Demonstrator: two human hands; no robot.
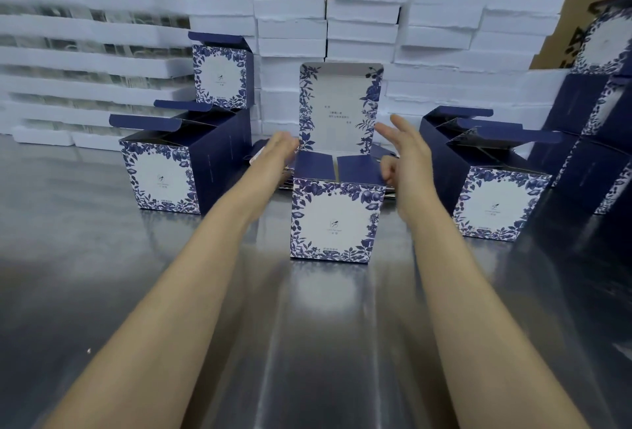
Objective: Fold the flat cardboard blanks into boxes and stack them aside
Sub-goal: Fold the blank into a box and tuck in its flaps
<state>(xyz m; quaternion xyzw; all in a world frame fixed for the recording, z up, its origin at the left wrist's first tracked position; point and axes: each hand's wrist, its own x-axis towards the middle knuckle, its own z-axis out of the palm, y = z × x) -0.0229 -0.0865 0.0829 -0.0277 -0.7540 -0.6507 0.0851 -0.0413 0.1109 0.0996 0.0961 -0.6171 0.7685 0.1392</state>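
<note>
Flanking the box [333, 220] (lid up, inside hidden), left hand [278, 148] and right hand [408, 155] both spread open.

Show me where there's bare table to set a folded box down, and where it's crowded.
Bare steel table lies wide at near left, in front of the left boxes. Another patch is near centre, in front of the middle box, between the forearms. Crowded: the back, by the foam stacks, and the right, around the right boxes.
</note>
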